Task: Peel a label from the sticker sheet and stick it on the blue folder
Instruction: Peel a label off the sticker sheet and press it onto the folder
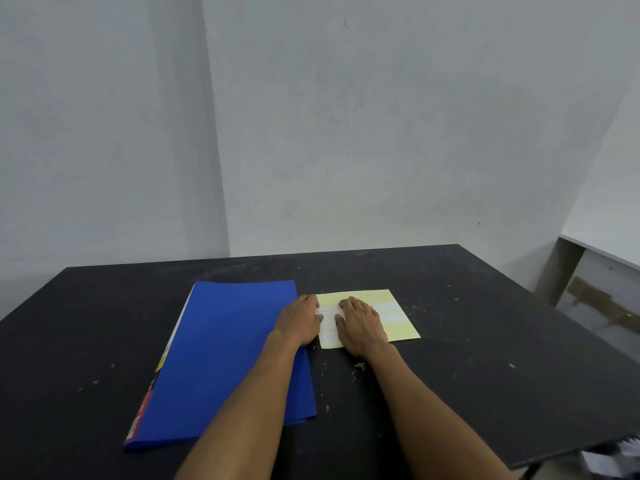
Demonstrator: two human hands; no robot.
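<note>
Yellow sticker sheet point(398, 322) lies flat on the black table point(485, 323), just right of the blue folder point(228, 355). Both hands rest on the sheet's left part: left hand point(299, 322) and right hand point(360, 325) lie palm down, fingers loosely spread, thumbs close beside a white label point(327, 311); whether either pinches it cannot be told.

Faint handwriting sits on a white label point(322, 311) of the sticker sheet point(398, 327) between my thumbs, too blurred to read. Print on the blue folder point(221, 348)'s red spine strip is illegible.
</note>
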